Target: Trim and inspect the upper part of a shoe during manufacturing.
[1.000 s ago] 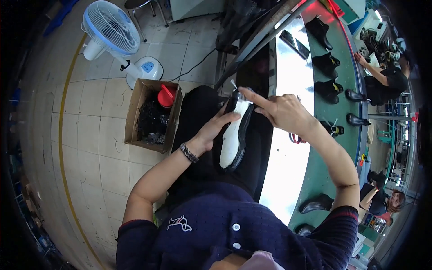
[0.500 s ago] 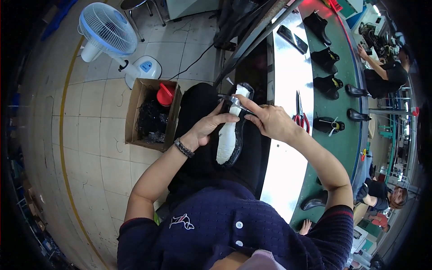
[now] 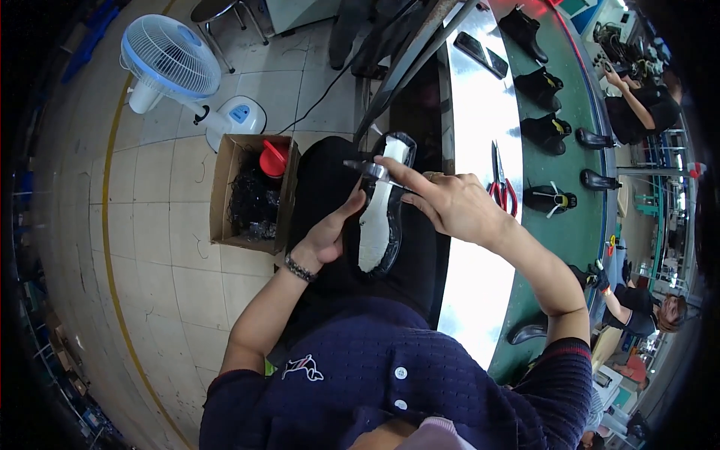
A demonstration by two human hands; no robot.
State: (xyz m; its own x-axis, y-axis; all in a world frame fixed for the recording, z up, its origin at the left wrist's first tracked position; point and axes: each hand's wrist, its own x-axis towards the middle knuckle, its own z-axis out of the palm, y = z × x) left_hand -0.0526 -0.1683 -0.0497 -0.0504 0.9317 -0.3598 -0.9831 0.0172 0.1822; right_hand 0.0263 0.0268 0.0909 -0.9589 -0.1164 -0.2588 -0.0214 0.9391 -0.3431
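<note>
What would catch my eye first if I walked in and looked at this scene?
Probably the black shoe with its pale sole turned up, held over the person's lap by the left hand while the right hand presses a small metal tool against it. Next, the row of black boots on the green belt at the right, and the white fan at upper left.

- We see a long workbench (image 3: 480,292) on the right — a shiny metal strip beside a green belt (image 3: 577,225).
- On the metal lie red-handled scissors (image 3: 501,184) and a flat dark tool (image 3: 481,54).
- On the belt stand black boots (image 3: 546,86) in a row.
- The tiled floor (image 3: 150,247) on the left carries an open cardboard box (image 3: 225,202) and a white fan (image 3: 180,71).
</note>
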